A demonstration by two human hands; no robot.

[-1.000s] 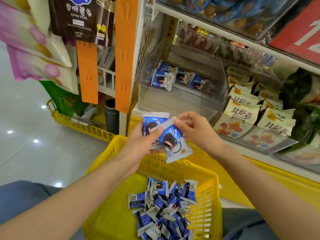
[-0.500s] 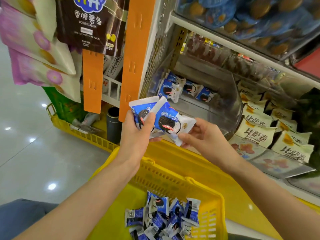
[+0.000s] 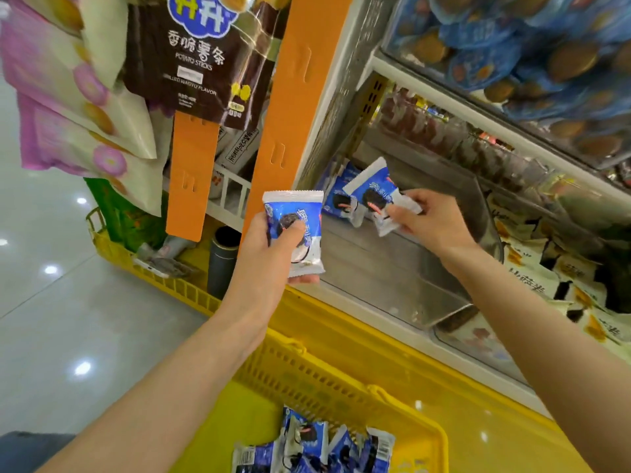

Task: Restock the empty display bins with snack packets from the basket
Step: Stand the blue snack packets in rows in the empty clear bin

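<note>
The packet point(image 3: 374, 196) is out over the bin point(image 3: 386, 278), its lower seam pinched between the thumb and fingertips point(image 3: 397, 210) of the right hand point(image 3: 433, 220). It hangs just in front of the few packets point(image 3: 336, 199) that lie at the far left corner, beyond those fingertips. A second packet point(image 3: 297, 233) sits in the left hand point(image 3: 266, 254), just outside the bin's left wall; the thumb point(image 3: 290, 233) presses across its front while the other fingers curl behind it, their tips showing under its lower edge. Below both wrists, the basket point(image 3: 341, 373) holds a heap point(image 3: 317, 445) of the same blue packets (only its upper part is in view, so the count cannot be told). By my judgement the restocking is at an early stage: most of the bin's floor, beneath and nearer than the right fingers, is bare. A small share looks done and the bulk is left, namely to drop this packet, place the second, then return to the heap many times. Right of the right hand, yellow-and-white packs point(image 3: 527, 283) lie thick and seem to need no topping up.
</note>
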